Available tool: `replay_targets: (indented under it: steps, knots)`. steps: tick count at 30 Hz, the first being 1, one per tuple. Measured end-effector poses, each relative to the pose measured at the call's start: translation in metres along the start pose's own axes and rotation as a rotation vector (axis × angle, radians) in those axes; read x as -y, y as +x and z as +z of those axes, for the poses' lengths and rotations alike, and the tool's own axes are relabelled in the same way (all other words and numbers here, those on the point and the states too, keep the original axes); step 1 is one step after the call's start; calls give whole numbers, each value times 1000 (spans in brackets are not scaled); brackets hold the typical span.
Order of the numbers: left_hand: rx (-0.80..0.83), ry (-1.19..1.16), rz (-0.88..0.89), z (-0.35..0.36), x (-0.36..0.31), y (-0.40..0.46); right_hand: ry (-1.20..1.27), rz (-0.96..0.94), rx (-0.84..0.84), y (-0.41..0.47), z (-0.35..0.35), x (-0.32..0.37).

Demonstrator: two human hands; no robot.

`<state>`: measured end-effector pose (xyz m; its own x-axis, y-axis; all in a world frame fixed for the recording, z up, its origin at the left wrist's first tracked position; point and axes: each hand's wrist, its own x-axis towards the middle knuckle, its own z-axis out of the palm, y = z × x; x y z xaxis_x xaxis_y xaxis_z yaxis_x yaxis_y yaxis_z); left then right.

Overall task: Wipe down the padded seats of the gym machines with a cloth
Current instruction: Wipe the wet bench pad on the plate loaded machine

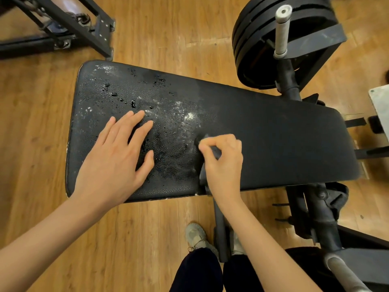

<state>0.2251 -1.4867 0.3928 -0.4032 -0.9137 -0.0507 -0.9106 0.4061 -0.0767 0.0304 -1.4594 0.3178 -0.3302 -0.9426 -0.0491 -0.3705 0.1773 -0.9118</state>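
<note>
My left hand point(117, 157) lies flat, fingers straight, on the seat point(263, 133); my right hand point(223, 159) pinches the dark cloth point(203, 175) mid-seat; risk now is the cloth snagging the cracked vinyl point(117, 91) and tearing flakes loose.

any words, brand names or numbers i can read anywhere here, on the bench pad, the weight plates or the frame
None can be read.
Padded seat: no print, only white dust and cracked patches.
Weight plates: seen edge-on, faces hidden, no numbers visible.
Grey plate at the right edge: blank as far as it shows.
Dark cloth under the right hand: no label visible.
</note>
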Motion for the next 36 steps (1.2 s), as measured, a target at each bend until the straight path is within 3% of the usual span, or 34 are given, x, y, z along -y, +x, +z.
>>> replay_targets:
  steps: [3,7,11,14,16,19,21,25,26,29,31,36]
  knots:
    - [-8,-3,-1,0,1,0,-27,-131,67,-9,-19,-16]
    - [-6,-3,-2,1,1,0,37,58,-156,36,-8,-11]
    - [-9,-22,-3,1,1,1,-50,-162,157,0,-37,-37]
    - [-14,-28,-11,2,-1,0,-27,-117,81,-10,-68,-62]
    - [-15,-24,-21,2,0,2,-4,-115,48,-8,-49,-47]
    - [-5,-23,-28,0,-1,2,38,-317,239,-14,-9,-14]
    - [-3,-29,-32,0,-2,2,29,-409,291,-8,-19,-26]
    - [-27,-34,-29,1,-1,1,38,-148,135,-18,-53,-58]
    - [-34,-29,-28,1,0,1,41,-161,134,-17,-44,-47]
    - [-24,-32,-30,1,-3,2,61,-424,339,-13,-3,-9]
    - [-16,-42,-32,-1,-3,2,68,-501,411,-6,-10,-16]
    - [-37,-34,-18,1,0,1,58,-167,249,-18,-59,-55]
